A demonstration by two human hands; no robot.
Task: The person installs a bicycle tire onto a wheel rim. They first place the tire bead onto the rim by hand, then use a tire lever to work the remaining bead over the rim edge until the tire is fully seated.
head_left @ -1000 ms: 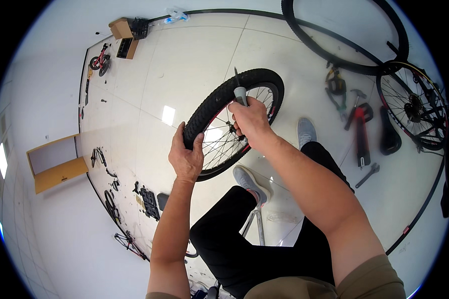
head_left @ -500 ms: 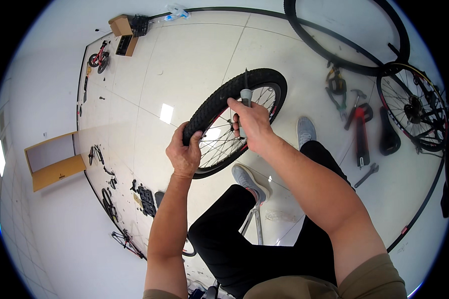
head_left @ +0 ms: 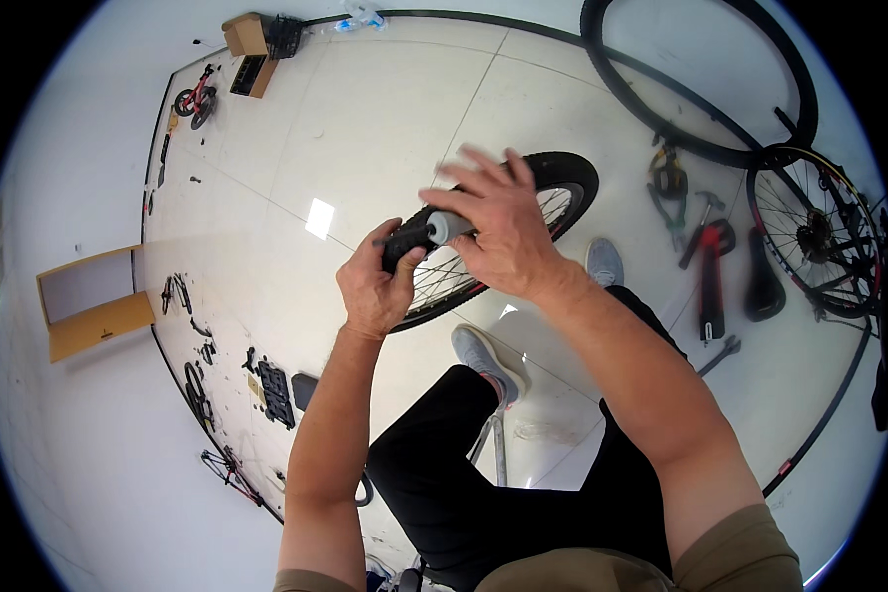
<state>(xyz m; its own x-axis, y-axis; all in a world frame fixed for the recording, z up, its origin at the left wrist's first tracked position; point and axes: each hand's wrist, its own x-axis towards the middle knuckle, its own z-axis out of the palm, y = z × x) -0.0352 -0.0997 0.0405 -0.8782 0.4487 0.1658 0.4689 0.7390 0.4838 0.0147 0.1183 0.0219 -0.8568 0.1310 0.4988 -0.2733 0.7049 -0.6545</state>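
Note:
In front of me a bicycle wheel with a black knobby tyre (head_left: 565, 176) is tilted, its spokes showing below my hands. My left hand (head_left: 377, 286) grips the tyre's near left part, thumb on one side and fingers on the other. A grey-handled screwdriver (head_left: 451, 227) lies between the thumb and palm of my right hand (head_left: 508, 232), its butt end turned toward the left hand. The other right fingers are spread and smeared by motion above the tyre. The screwdriver's shaft is hidden behind the hand.
To the right are a hammer (head_left: 702, 229), pliers (head_left: 669, 202), a wrench (head_left: 720, 355), a black saddle (head_left: 764, 278) and a spoked wheel (head_left: 817, 215). A large loose tyre (head_left: 602, 61) leans far right. An open cardboard box (head_left: 251, 77) and a small red bike (head_left: 197, 100) stand far left.
The screwdriver has turned from tip up to butt toward the left hand. My right fingers have opened out and moved left. The wheel's far end has shifted right and slightly down.

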